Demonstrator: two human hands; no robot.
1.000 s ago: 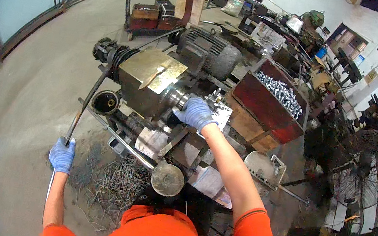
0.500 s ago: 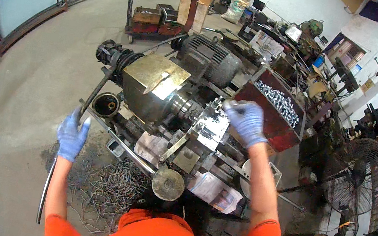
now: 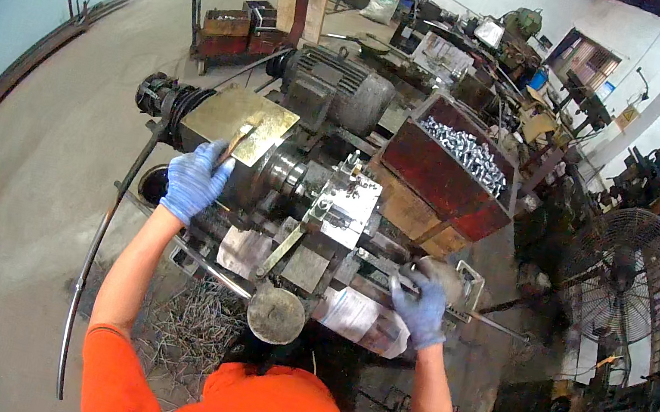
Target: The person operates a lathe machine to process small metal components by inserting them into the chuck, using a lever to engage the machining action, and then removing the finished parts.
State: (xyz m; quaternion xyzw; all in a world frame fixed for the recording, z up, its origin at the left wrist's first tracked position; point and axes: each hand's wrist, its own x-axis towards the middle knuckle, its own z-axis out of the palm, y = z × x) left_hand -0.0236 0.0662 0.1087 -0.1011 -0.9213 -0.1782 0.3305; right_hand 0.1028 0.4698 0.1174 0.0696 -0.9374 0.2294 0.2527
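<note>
Item: my left hand [image 3: 196, 184], gloved in blue, at the near right side of the box; thumb and fingers set about the near end of the stick. Whether they clamp it, I cannot tell.

Item: stick [image 3: 242, 139], brown, slim, aslant over the right part of the box top.

Item: box [image 3: 219, 113], brass-coloured on top, at the left of the machine [image 3: 306, 270].

Item: my right hand [image 3: 421, 302], gloved in blue, near the machine's right end, just right of the paper [image 3: 351, 314]. Slightly blurred; fingers apart, together or holding anything, I cannot tell.

Item: chuck [image 3: 283, 172], bright metal, right of the box.

Item: slide [image 3: 349, 214], pale-topped, flecked, right of the chuck.

Item: bin [image 3: 430, 181], red, far right of the slide, heaped with metal pieces [image 3: 465, 154].

Item: bar [image 3: 88, 270], long, dark, hanging free at left.

Item: scraps [image 3: 189, 318], thin and tangled, near left.

Risk: stick dropping beside the chuck; likely cause, a loose pinch at one end.

Risk: left hand caught by the chuck; cause, straying right should it be turning, which I cannot tell.

Risk: bar knocked; cause, my left elbow swinging outward.

Risk: a stumble; cause, stepping into the scraps.
</note>
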